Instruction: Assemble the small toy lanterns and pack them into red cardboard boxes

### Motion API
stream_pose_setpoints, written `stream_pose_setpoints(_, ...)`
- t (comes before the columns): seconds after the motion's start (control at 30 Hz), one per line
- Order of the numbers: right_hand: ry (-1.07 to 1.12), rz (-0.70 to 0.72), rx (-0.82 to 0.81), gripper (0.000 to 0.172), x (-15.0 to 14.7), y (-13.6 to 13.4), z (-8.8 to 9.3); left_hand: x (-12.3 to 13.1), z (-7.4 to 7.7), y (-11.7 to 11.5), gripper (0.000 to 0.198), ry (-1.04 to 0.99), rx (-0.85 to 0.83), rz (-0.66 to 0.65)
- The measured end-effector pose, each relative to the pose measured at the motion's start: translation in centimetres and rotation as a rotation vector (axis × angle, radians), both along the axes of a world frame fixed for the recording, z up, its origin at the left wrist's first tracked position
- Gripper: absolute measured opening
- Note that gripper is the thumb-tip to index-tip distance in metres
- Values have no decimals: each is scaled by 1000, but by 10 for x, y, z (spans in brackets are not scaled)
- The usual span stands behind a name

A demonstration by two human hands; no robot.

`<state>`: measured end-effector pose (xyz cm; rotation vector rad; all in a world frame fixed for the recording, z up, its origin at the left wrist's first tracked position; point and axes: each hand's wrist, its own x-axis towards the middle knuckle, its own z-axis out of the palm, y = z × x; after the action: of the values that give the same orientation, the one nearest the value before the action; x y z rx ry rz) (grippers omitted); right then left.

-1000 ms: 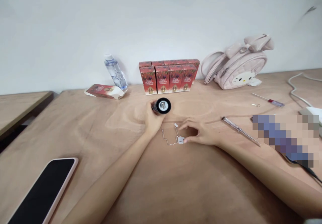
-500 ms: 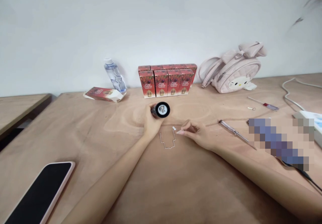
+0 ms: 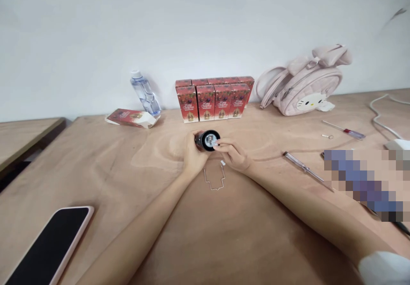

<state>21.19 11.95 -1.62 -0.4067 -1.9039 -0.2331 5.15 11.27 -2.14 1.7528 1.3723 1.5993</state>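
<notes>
My left hand [image 3: 193, 154] is wrapped around a dark cylindrical object [image 3: 209, 139]. Its open end faces me, with a black rim around a white round base that has a small compartment in it. The fingers of my right hand [image 3: 235, 154] are pinched at the right side of that base, on a small whitish piece [image 3: 215, 143] that is mostly hidden and too small to name. Just below both hands, a bent thin wire handle [image 3: 218, 189] lies on the table with a little white tab at its upper right end.
Red Christmas boxes [image 3: 206, 103] stand in two rows by the wall. Left of them are an opened box [image 3: 128, 117] and a water bottle [image 3: 145, 92]. A pink bag [image 3: 304, 90], two screwdrivers [image 3: 297, 162] and a blurred-out item [image 3: 361, 186] are at right; a phone [image 3: 51, 246] lies front left.
My right hand has moved up and left with the small whitish piece, from beside the wire handle to the cylinder's open end. My left hand still holds the cylinder. The view has shifted slightly.
</notes>
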Motion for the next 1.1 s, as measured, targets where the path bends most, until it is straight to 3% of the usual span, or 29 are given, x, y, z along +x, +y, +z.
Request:
stream_pose_setpoints(0.3, -65, -26, -156, 27, 0, -5, 0, 1, -1, 0, 49, -25, 8, 19)
stream_pose_setpoints(0.6, -13, -88, -139, 9, 1, -2, -7, 0, -1, 1, 54, -3, 18, 48)
stream_pose_setpoints(1.0, -41, -24, -153, 12, 0, -3, -5, -1, -2, 1, 51, 27, 18, 25)
stream_pose_setpoints(1.1, -22, -36, -36, 10, -1, -3, -3, 0, -3, 1, 52, 42, 19, 21)
